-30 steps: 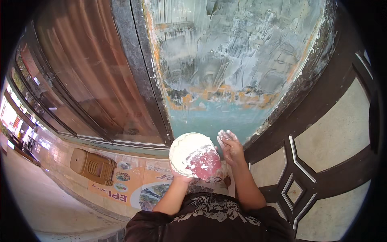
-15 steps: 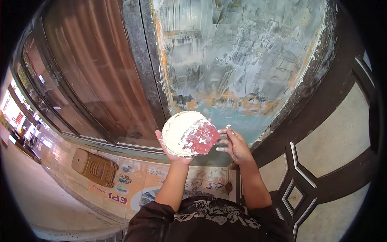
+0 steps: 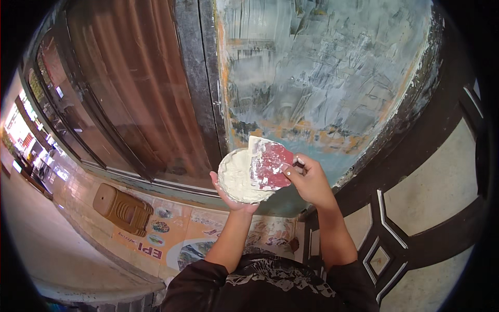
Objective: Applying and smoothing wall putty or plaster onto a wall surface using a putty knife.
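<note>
Pinched at its right side by the right hand [image 3: 310,181], 1 red scraper [image 3: 273,162] is held with its whitened long edge turned leftward, over the white putty [image 3: 234,174] supported from below by the left hand [image 3: 236,204].

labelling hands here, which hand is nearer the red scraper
Right. The right hand grips the red scraper at its right-hand edge, while the left hand is farther from it, supporting the round holder of pale paste from below.
</note>
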`<state>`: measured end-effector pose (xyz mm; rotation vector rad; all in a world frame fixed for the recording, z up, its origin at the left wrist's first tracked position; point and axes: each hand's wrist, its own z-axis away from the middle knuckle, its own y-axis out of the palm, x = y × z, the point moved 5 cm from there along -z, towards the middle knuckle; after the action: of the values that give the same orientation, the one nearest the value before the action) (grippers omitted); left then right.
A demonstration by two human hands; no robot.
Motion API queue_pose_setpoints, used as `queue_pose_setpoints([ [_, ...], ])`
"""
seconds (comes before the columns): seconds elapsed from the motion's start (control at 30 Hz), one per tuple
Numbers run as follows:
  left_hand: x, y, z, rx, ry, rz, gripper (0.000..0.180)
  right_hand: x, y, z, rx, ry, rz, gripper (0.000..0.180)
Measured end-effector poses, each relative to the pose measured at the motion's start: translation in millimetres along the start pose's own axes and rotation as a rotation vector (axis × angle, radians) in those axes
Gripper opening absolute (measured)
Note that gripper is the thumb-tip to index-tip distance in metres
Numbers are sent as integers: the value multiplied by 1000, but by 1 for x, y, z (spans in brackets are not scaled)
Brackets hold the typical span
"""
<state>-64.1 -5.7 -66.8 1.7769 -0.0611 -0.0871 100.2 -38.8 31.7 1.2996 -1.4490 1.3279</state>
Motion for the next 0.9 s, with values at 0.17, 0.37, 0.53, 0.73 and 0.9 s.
queue_pose_setpoints([
  [0.17,15,12,7,98,-38,43,81,41,14,-8,-37,-249,339,17],
  [0.37,21,7,14,52,-70,38,79,40,22,-15,59,-138,334,16],
  [0.53,14,-1,20,90,-181,239,87,52,25,19,162,-638,464,18],
  [0.73,8,10,23,-64,-134,78,89,49,35,50,338,-1054,908,28],
  [0.9,10,12,25,-14,-142,45,91,42,32,52,343,-1057,910,27],
])
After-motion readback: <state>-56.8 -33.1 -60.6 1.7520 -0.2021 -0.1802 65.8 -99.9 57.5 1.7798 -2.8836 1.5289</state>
